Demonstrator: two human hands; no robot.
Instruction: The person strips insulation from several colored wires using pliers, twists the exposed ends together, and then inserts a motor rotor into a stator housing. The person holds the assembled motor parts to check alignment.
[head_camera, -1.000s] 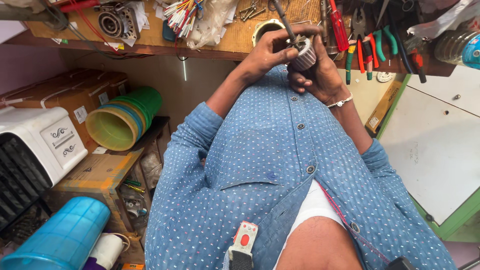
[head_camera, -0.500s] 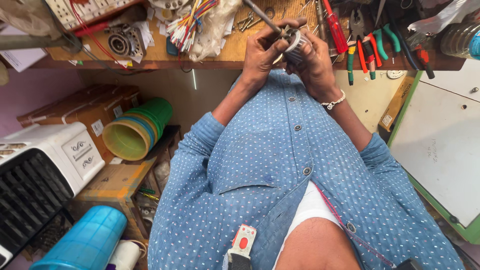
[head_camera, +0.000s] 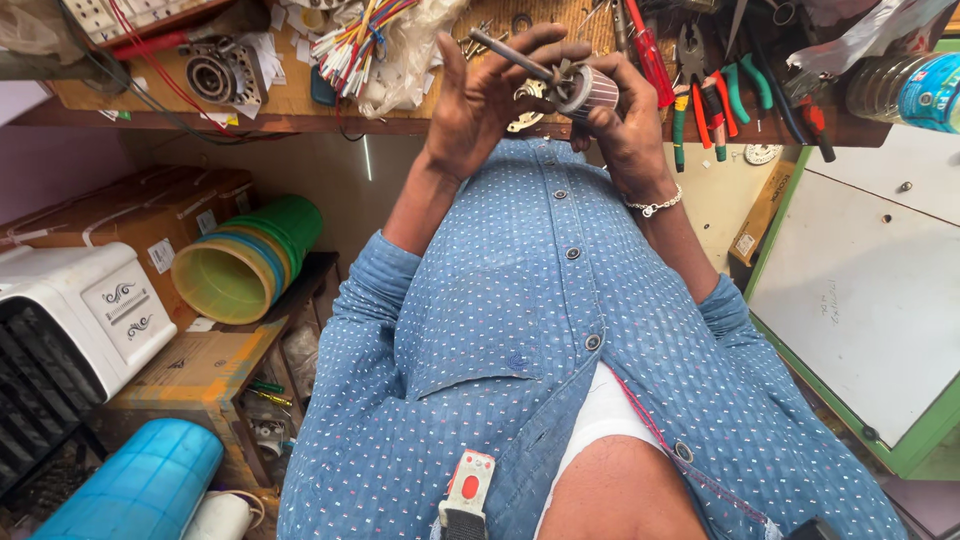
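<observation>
Above the workbench (head_camera: 300, 100), both hands gripping a motor rotor (head_camera: 585, 90), stacked buckets (head_camera: 240, 265) empty

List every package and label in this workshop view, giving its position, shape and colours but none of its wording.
Cardboard boxes: far left, long, brown, small white labels.
Large carton: lower left, brown, boxy.
Small carton: right, under the workbench, tan, upright.
Plastic bottle: top right, lying flat, blue label.

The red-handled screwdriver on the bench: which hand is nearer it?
Right. The right hand holds the motor armature just beside the red-handled screwdriver; the left hand is farther, across the armature.
</observation>
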